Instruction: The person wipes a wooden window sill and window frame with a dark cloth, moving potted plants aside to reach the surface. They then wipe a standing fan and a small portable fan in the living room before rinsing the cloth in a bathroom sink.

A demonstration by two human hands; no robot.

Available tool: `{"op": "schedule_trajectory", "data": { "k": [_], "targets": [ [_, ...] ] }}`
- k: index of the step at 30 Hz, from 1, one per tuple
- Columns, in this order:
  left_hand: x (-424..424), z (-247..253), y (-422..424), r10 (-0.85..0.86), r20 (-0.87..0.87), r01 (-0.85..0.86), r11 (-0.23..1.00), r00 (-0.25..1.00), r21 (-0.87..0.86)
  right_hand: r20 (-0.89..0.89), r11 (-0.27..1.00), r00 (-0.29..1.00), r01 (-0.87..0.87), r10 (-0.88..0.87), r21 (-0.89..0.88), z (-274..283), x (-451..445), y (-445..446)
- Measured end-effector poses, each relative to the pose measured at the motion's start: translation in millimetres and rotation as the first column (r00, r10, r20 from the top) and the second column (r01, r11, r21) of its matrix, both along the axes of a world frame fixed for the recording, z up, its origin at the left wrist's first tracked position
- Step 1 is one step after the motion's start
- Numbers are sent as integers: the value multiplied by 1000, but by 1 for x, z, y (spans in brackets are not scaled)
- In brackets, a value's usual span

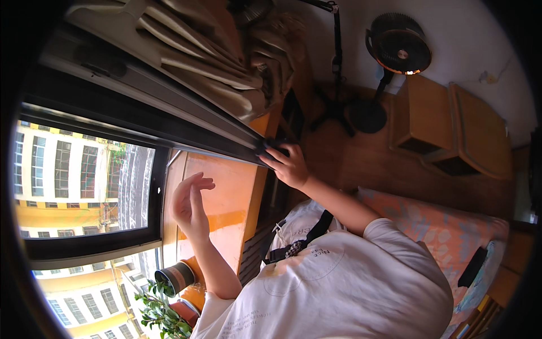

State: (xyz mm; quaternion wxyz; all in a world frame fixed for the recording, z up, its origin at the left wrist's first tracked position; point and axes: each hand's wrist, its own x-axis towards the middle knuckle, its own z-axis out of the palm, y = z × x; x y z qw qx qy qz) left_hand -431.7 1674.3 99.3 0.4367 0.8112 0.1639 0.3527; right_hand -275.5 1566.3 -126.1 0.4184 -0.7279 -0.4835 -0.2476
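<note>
My right hand (291, 167) grips a small dark object (271, 149) at the near end of a long dark window frame (190, 123). Shadow and my fingers hide much of that object, so I cannot tell its kind. Raised below the frame, my left hand (191, 207) has loosely bent fingers and no visible object in it. It is apart from the frame, in front of an orange-toned ledge or cabinet top (222, 180). A windowpane (84, 178) in a black surround lies to its left, with buildings visible through it.
Bunched satin curtains (203, 51) hang beyond the frame. Potted plants (165, 313) and a dark pot (175, 277) stand by the window. Further off are a floor fan (398, 44), a black stand (336, 63), wooden furniture (427, 114) and a patterned cushion or bedding (440, 237).
</note>
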Motion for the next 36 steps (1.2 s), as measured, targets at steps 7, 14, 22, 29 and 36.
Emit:
{"op": "schedule_trajectory", "data": {
  "k": [7,14,22,29,36],
  "targets": [
    [16,-15,-4,17,4,-17,1000,1000,16,-250,980,953,-190,170,-57,-14,7,-38],
    [19,-13,-2,106,9,-106,993,994,46,-19,987,993,-110,113,118,79,3,-24],
    [22,-21,-2,79,-32,-78,997,996,25,-68,913,998,-36,9,-405,-113,-23,-36],
    [70,-29,-22,355,265,-442,756,896,482,-553,995,831,4,-59,-101,-86,17,-83],
    [114,-9,-25,473,372,-597,697,799,396,-567,878,680,-272,465,394,80,38,-12]
  ]
}}
